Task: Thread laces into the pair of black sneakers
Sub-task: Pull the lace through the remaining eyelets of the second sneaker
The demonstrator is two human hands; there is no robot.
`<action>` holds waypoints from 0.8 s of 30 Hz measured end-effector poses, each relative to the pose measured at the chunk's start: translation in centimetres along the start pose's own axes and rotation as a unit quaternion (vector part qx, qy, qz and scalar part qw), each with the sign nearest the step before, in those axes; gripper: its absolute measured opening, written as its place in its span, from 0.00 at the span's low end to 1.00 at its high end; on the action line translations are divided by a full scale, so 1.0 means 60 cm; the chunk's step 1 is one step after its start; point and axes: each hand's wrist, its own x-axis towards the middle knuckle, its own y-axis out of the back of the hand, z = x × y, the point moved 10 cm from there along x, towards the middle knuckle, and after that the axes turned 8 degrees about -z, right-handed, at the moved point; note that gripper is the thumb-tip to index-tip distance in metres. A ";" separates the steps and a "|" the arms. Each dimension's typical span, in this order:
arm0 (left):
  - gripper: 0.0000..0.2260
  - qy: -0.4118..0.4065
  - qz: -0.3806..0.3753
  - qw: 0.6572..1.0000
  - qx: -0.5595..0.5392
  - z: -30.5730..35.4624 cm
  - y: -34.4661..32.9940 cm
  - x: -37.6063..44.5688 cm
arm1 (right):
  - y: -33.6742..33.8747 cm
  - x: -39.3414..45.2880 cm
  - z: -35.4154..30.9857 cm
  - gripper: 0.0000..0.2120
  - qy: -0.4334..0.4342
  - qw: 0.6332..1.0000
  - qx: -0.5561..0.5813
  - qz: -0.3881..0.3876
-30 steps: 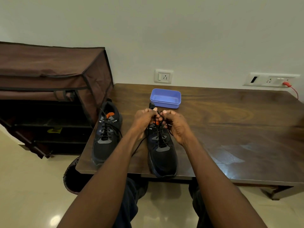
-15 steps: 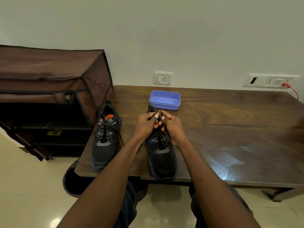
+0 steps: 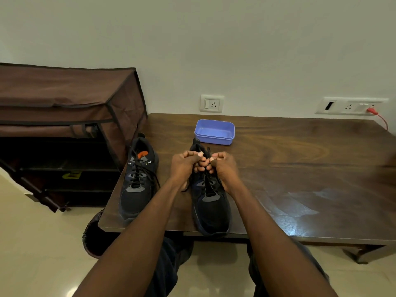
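Two black sneakers stand on the dark wooden table (image 3: 300, 168), toes toward me. The left sneaker (image 3: 137, 187) is laced, with loose lace ends trailing to its right. Above the upper eyelets of the right sneaker (image 3: 211, 211), my left hand (image 3: 185, 166) and my right hand (image 3: 224, 167) meet with fingers curled. Each hand pinches the black lace (image 3: 207, 151) of this sneaker. A short bit of lace sticks up between my thumbs. The sneaker's tongue and top eyelets are hidden behind my fingers.
A purple plastic box (image 3: 214, 131) sits just behind the right sneaker. A brown fabric shoe rack (image 3: 64, 125) stands against the table's left side. Wall sockets (image 3: 212, 103) are behind the table, and a red cable (image 3: 380, 117) hangs at the far right. A dark round seat (image 3: 94, 236) is below the table edge.
Both hands have drawn closer together over the right sneaker's top, fingers curling tighter around the lace. The view has tilted down slightly.
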 end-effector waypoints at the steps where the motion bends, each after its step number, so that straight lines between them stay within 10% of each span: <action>1: 0.03 0.012 -0.009 1.000 -0.022 -0.004 -0.002 0.001 | -0.002 -0.001 -0.001 0.07 -0.001 1.000 0.007 -0.006; 12: 0.04 0.097 -0.087 0.986 -0.103 -0.028 -0.020 -0.004 | -0.025 -0.013 0.009 0.13 -0.028 0.983 0.167 -0.065; 24: 0.05 0.015 0.014 0.990 0.142 0.013 0.004 0.004 | 0.007 -0.020 -0.012 0.04 -0.007 0.996 -0.085 -0.024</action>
